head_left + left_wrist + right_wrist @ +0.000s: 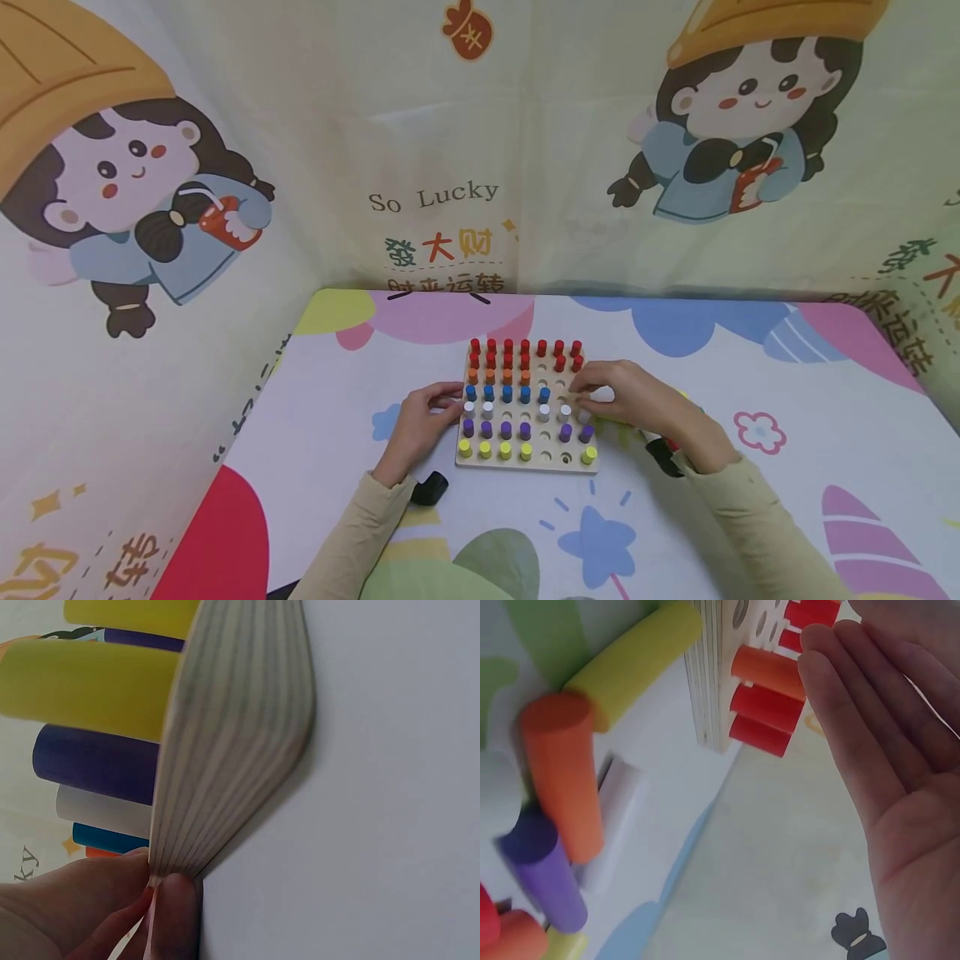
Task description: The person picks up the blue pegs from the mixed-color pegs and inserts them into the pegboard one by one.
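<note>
White tabletop with pastel cartoon shapes [825,433], walled in by cream cartoon-print curtains [315,150]; the flat wooden pegboard with rows of coloured cylinder pegs [551,385] lies between both sets of fingertips. Left hand [420,425] pinches the board's left edge, fingers together; right hand [626,398] hovers over the board's right side, fingers straight and loosely together, gripping nothing. Loose coloured pegs [559,787] lie just beyond the right fingers, largely hidden by that hand in the head view.

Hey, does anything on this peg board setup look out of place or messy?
Mostly tidy: pegs stand upright in colour rows on the wooden board, with some holes unfilled. The one untidy spot is a heap of loose pegs lying on their sides on the table beside the board's right edge, under the right hand.
</note>
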A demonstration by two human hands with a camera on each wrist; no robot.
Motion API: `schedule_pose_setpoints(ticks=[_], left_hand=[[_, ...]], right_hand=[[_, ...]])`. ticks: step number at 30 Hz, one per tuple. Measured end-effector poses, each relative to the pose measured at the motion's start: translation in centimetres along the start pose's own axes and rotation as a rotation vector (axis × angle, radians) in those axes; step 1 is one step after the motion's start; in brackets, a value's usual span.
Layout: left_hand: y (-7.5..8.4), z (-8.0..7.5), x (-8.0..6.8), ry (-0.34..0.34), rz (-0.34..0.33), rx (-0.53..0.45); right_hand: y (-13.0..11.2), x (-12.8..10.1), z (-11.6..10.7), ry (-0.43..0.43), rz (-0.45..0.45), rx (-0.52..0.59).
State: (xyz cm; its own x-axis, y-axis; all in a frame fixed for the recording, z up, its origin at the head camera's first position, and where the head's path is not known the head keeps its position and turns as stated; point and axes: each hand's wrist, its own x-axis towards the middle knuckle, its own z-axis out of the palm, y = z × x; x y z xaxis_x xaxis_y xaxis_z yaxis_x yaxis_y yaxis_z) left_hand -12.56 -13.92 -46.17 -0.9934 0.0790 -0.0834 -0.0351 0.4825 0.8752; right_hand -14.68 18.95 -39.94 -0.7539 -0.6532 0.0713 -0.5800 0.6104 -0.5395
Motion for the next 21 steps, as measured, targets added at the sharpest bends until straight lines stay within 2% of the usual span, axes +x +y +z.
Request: schedule_pose_setpoints(ticks=[9,21], left_hand=[[0.1,-0.1,0.0,0.001,-0.005,0.001],[0.1,-0.1,0.0,0.0,-0.004,0.0]], right_hand=[[0.4,-1.2,-0.7,0.005,0.075,0.022],[1.2,-2.8,-1.8,0.016,0.13,0.005]])
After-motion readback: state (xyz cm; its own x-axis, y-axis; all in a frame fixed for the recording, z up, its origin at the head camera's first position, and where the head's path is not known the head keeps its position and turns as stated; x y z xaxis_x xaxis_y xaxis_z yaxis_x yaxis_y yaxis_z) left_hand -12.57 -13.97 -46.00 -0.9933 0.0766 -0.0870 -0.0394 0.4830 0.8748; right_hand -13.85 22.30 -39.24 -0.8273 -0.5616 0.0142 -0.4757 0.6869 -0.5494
